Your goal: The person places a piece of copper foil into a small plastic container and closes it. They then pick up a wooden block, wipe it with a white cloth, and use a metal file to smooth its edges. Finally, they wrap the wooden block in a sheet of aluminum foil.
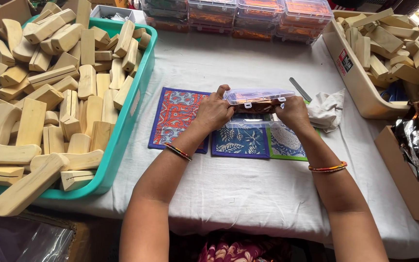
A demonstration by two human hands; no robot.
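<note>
My left hand (213,111) and my right hand (294,112) grip the two ends of a small clear plastic box (258,97) with a lid, held just above the white tablecloth (248,184). Dark reddish contents show through the box. Under my hands lie three patterned fabric mats: an orange and blue one (175,116) on the left, a blue leaf-print one (241,141) in the middle and a green-edged one (287,145) on the right. Each wrist wears bangles.
A teal tray (132,104) heaped with pale wooden blocks fills the left. A beige bin (360,85) of similar blocks stands at the right. Stacked clear boxes (258,17) line the back. A metal file (300,89), crumpled white cloth (328,109) and a cardboard box (406,179) with foil sit right.
</note>
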